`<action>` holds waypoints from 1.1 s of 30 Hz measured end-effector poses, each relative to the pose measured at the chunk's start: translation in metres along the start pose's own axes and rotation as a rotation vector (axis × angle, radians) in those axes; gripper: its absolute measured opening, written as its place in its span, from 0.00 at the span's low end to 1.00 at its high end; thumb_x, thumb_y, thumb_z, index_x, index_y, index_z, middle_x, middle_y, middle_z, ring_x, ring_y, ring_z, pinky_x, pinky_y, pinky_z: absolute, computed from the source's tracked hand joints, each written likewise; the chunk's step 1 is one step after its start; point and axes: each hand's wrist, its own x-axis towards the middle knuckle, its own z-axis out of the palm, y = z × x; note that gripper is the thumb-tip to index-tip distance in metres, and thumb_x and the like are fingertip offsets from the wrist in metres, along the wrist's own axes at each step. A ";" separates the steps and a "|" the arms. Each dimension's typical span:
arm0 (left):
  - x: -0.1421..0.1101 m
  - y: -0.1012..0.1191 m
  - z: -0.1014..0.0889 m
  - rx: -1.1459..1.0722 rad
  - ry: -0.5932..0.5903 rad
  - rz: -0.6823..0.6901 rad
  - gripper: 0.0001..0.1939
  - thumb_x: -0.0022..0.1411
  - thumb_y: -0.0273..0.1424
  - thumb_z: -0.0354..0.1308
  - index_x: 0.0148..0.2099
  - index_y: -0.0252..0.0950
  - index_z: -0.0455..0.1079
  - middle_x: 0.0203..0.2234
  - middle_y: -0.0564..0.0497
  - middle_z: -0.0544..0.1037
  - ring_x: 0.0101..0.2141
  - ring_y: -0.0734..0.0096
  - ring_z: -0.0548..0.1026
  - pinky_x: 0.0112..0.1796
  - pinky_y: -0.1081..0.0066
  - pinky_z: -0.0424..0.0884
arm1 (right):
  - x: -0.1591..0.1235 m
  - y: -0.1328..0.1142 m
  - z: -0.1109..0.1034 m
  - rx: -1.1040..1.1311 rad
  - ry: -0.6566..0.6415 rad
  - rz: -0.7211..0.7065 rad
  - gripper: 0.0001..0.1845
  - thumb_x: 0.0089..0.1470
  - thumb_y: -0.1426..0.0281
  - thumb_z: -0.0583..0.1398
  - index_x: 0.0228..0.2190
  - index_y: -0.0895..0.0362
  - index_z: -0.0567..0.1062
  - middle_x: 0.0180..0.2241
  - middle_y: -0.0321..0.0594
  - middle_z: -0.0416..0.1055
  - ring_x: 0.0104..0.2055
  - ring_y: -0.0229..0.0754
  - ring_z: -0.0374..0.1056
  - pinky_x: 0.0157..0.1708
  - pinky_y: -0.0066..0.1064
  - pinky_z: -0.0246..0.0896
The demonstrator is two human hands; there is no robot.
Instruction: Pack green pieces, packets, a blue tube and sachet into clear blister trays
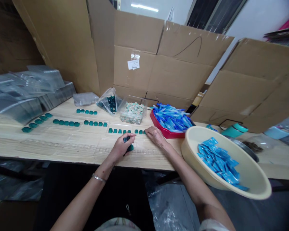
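Observation:
My left hand (119, 147) is curled around several dark green small blocks (130, 148), low over the front part of the table. Fingertips of my right hand (156, 136) pinch a green block (144, 132) at the right end of a row. Left of it in that row lie more green blocks (119, 131), in what looks like a clear plastic tray (103, 141). Further rows of green blocks (66, 123) stretch away to the left. Fine detail of the blocks is too small to make out.
Behind the rows stand a bag of dark green pieces (112, 103) and a clear box of small pale pieces (134, 109). A red tray (159, 126) holds blue pen-like sticks. At right is a cream basin (192, 154) with blue packets. Clear plastic trays (26, 96) are stacked left.

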 end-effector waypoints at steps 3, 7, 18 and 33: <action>0.000 0.002 -0.001 -0.195 -0.055 -0.041 0.19 0.51 0.43 0.61 0.40 0.34 0.71 0.26 0.55 0.65 0.16 0.85 0.59 0.10 0.82 0.51 | -0.001 0.004 0.000 0.020 -0.023 -0.002 0.12 0.55 0.72 0.54 0.34 0.57 0.79 0.34 0.47 0.76 0.39 0.44 0.69 0.41 0.35 0.64; 0.003 0.003 -0.001 -0.492 -0.098 -0.137 0.20 0.52 0.43 0.61 0.41 0.33 0.71 0.28 0.52 0.68 0.17 0.86 0.61 0.11 0.84 0.48 | -0.001 -0.010 -0.007 0.123 0.035 0.016 0.12 0.52 0.69 0.58 0.38 0.58 0.78 0.39 0.49 0.74 0.44 0.47 0.68 0.45 0.39 0.62; 0.019 0.000 0.006 -0.599 -0.102 -0.157 0.21 0.54 0.47 0.58 0.35 0.31 0.69 0.21 0.52 0.68 0.16 0.83 0.64 0.11 0.83 0.49 | 0.004 -0.099 -0.032 0.527 -0.055 -0.098 0.18 0.53 0.71 0.57 0.46 0.51 0.74 0.45 0.43 0.69 0.47 0.42 0.66 0.45 0.35 0.63; 0.011 -0.002 0.014 -0.333 -0.116 -0.014 0.20 0.54 0.46 0.57 0.41 0.35 0.66 0.27 0.53 0.68 0.17 0.83 0.63 0.13 0.81 0.51 | 0.001 -0.089 -0.017 0.617 0.265 0.357 0.10 0.50 0.63 0.59 0.27 0.57 0.76 0.29 0.41 0.73 0.30 0.40 0.68 0.30 0.30 0.63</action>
